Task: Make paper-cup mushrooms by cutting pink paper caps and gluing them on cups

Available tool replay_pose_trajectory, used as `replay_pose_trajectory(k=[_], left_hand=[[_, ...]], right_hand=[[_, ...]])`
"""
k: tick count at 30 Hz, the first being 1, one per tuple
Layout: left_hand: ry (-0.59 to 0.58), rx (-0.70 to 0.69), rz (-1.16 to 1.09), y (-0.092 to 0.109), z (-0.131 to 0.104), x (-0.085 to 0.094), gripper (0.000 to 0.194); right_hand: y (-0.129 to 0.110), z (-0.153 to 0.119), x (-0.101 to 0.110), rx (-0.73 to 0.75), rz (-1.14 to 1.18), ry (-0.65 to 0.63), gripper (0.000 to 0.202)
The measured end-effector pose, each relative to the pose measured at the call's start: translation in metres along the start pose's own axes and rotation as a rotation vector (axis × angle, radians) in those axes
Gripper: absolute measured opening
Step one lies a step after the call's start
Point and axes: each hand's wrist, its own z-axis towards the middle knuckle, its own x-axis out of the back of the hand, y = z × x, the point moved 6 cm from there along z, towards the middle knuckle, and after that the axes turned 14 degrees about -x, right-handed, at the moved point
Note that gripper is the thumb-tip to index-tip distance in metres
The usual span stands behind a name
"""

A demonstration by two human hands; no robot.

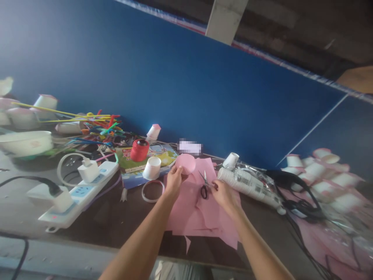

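Observation:
My left hand (pixel 174 179) pinches the edge of a round pink paper piece (pixel 187 163), held over the left side of the pink sheets. Scissors (pixel 204 184) with dark handles lie on the pink paper sheets (pixel 186 214), blades slightly apart and pointing away. My right hand (pixel 220 191) is just right of the scissors, its fingers close together near the blades; what they hold, if anything, is too small to tell. A white paper cup (pixel 152 168) stands left of my left hand, with a white ring (pixel 153 191) below it.
At the left are a power strip (pixel 78 194), a white bowl (pixel 26 143) and colourful pipe cleaners (pixel 105 124). A red spool (pixel 139 150) stands on a booklet (pixel 131 177). Stacked cups (pixel 247 186), black cables (pixel 303 206) and pink-topped cups (pixel 323 175) lie right.

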Motion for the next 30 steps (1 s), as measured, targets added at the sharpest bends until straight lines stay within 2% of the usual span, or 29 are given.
replay_pose_trajectory(k=[6, 13, 22, 30], left_hand=[[-0.012, 0.040, 0.003, -0.008, 0.001, 0.005, 0.030], [0.005, 0.026, 0.016, -0.017, 0.006, 0.011, 0.024], [0.013, 0.039, 0.024, -0.010, 0.000, 0.011, 0.021], [-0.007, 0.068, 0.016, -0.014, 0.001, 0.005, 0.022]], right_hand=[[-0.004, -0.004, -0.009, -0.046, -0.121, -0.005, 0.032], [-0.004, -0.002, -0.017, -0.089, -0.192, -0.092, 0.032], [-0.013, -0.004, -0.017, -0.078, -0.186, -0.157, 0.037], [-0.003, 0.000, -0.019, -0.042, -0.143, -0.171, 0.036]])
